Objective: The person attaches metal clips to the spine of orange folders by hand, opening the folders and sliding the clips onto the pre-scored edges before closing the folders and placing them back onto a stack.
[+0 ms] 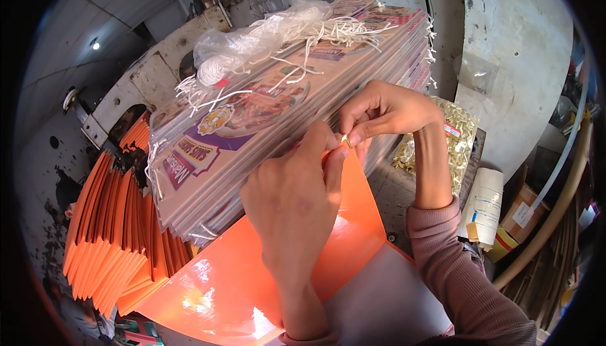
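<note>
A glossy orange sheet [233, 283] with a white inner side slants up in front of me, its upper edge between my hands. My left hand [293, 188] is closed, thumb and forefinger pinching that edge. A small gold metal piece [345, 140] sits at the edge, between the fingertips of both hands. My right hand [388, 116] pinches at this gold piece with thumb and forefinger; its other fingers are curled. Just behind my hands rises a tall stack of printed, plastic-covered panels [252, 103].
White cords [334, 30] and a clear plastic bag [227, 49] lie on the stack. Folded orange sheets [113, 232] stand at the left. A bag of gold metal pieces [457, 128] lies at the right, near a white roll [483, 204] and a cardboard box [522, 210].
</note>
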The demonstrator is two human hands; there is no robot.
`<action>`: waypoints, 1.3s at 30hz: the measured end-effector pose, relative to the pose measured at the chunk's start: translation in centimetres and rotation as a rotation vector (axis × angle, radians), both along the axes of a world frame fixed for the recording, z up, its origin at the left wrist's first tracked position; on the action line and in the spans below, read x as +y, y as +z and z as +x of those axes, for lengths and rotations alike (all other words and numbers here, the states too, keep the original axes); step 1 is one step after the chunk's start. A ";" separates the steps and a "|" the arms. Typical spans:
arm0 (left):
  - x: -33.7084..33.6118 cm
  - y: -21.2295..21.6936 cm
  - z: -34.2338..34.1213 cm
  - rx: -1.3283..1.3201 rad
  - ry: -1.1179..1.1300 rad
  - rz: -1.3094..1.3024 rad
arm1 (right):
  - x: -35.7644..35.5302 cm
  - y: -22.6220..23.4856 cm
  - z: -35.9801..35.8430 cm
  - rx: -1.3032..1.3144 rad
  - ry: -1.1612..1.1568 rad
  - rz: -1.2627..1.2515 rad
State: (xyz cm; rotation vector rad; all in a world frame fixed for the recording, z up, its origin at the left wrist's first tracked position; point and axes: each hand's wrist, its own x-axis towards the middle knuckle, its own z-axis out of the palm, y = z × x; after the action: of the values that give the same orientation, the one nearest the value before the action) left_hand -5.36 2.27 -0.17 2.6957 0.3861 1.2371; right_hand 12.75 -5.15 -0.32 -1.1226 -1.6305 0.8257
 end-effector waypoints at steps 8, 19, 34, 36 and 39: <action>-0.5 -0.1 0.7 -0.023 0.123 0.137 | -0.1 0.3 -0.5 -0.132 -0.049 -0.002; -1.6 0.0 0.3 0.123 0.246 0.014 | -6.5 2.4 -3.2 -0.540 -0.547 0.145; 0.0 -2.7 -7.7 0.124 0.103 0.598 | -4.3 -17.0 2.1 -0.901 -0.950 -0.038; -0.8 -1.8 -10.7 0.144 -0.080 0.318 | -4.8 -16.8 2.7 -0.889 -0.919 -0.014; -1.1 -0.1 -15.7 0.043 -0.127 0.207 | -6.1 -14.3 1.3 -0.742 -0.827 -0.063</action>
State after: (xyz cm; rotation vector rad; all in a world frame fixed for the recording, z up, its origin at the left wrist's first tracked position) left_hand -21.03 1.16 -0.26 2.8702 0.0931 1.2471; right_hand 14.05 -11.27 -14.66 -2.0965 -1.4532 -0.1133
